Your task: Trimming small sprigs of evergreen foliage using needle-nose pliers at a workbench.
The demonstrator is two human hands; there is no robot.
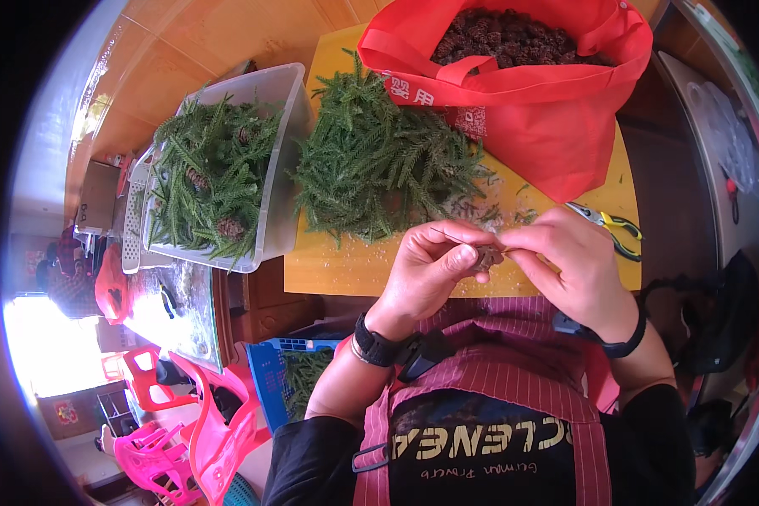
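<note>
Close to the front edge of the yellow table, my left hand [430, 268] is closed round a small brown pine cone [486, 256]. My right hand [569, 261] meets it from the right, thumb and finger pinched together at the cone's side. What lies in that pinch is too small to make out. Just beyond my hands spreads a heap of green artificial pine sprigs [371, 160]. Pliers [614, 228] with yellow and black handles lie right of my right hand.
A red bag [557, 139] full of pine cones [506, 38] stands at the table's [329, 274] far right. Left of the heap, a clear plastic bin [284, 169] holds sprigs with cones. Lower left are a blue crate [266, 379] and pink plastic chairs [228, 422].
</note>
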